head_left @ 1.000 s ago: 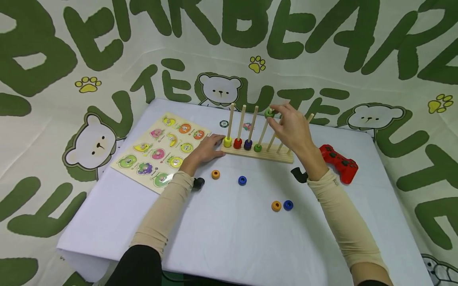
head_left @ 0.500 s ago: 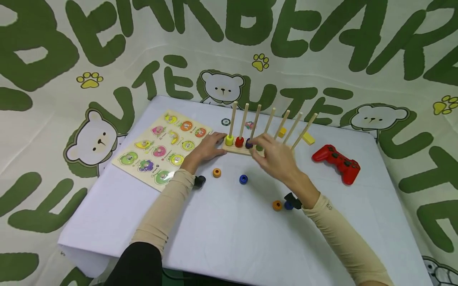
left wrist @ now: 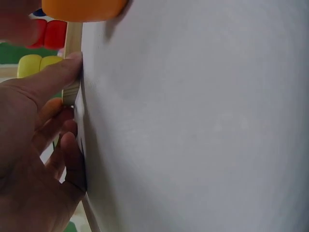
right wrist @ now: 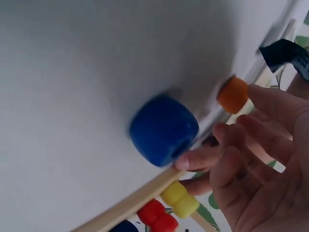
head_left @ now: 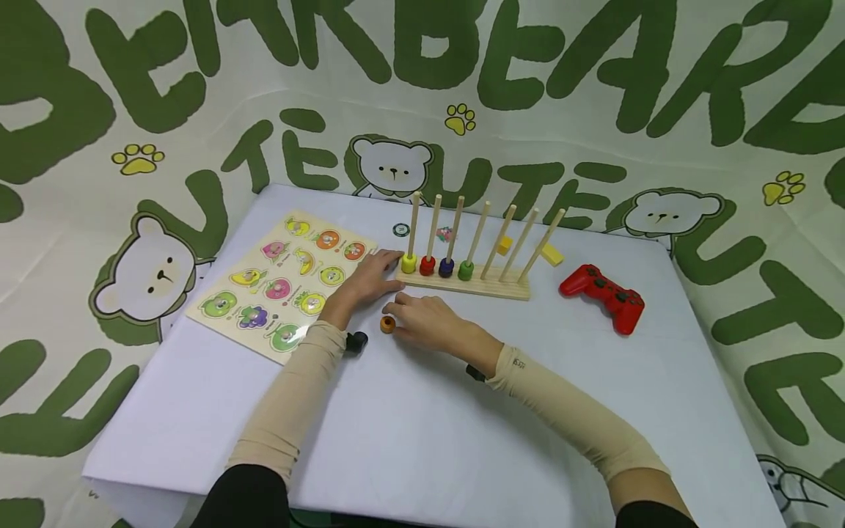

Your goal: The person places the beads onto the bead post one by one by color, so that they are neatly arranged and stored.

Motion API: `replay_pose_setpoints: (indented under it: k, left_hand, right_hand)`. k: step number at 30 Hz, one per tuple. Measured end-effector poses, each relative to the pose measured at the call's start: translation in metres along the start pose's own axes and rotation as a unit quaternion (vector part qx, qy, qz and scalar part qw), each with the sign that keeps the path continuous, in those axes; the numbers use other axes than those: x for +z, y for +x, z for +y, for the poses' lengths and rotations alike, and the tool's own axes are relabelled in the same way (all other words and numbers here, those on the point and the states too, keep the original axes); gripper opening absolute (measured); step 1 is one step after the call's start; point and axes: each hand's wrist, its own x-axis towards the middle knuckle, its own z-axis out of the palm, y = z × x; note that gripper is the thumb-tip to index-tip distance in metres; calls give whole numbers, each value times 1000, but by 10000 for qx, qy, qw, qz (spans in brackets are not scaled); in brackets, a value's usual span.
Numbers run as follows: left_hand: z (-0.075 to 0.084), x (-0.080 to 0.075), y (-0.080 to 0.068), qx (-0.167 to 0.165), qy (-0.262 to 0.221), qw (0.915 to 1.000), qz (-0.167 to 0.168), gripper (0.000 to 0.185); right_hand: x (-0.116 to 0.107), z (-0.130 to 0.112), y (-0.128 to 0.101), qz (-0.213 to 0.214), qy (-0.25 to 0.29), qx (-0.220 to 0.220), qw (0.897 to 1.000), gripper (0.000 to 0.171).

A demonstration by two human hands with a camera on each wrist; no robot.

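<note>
A wooden peg rack stands mid-table with yellow, red, purple and green rings on its four left pegs. My left hand lies flat, its fingertips against the rack's left end. Lower down, my right hand rests on the table with loose fingers and holds nothing, just right of an orange ring. The right wrist view shows a blue ring by the thumb of that hand, and the orange ring beyond.
A fruit puzzle board lies at the left and a red game controller at the right. Two yellow blocks and a small round token sit behind the rack. The white table has bare surface in front.
My right hand held a green ring at the peg tops, let it go, then swept down and left to the table beside the orange ring. The left hand stayed at the rack's end.
</note>
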Motion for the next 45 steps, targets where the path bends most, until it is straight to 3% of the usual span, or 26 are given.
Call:
replay_pose_setpoints:
  k: [9, 12, 16, 20, 24, 27, 31, 39, 45]
  left_hand:
    - [-2, -1, -1, 44, -21, 10000, 0, 75]
    - [-2, -1, 0, 57, 6, 10000, 23, 75]
    - [-1, -1, 1, 27, 49, 10000, 3, 75]
    - [1, -2, 2, -73, 47, 10000, -20, 75]
    - [3, -2, 1, -107, 47, 9999, -31, 75]
    - [4, -2, 0, -127, 33, 9999, -37, 75]
    - [5, -1, -2, -140, -12, 9999, -22, 75]
    - [4, 2, -2, -72, -22, 10000, 18, 75]
    - [3, 1, -2, -82, 16, 10000, 55, 74]
  right_hand:
    - [8, 0, -7, 253, 280, 5, 9993, 18]
    - [-6, 7, -21, 495, 668, 69, 9965, 18]
    - [-38, 26, -51, 1191, 954, 291, 9879, 25]
    - [-76, 51, -81, 2302, 806, 677, 9674, 28]
    - [-107, 75, -101, 3523, 585, 934, 9294, 29]
    - [-119, 89, -105, 4076, 474, 1187, 9042, 30]
    - [-125, 101, -103, 4184, 472, 1553, 8936, 30]
    - [-122, 109, -96, 4139, 430, 1775, 8918, 31]
    - [-122, 109, -94, 3873, 624, 2031, 8972, 34]
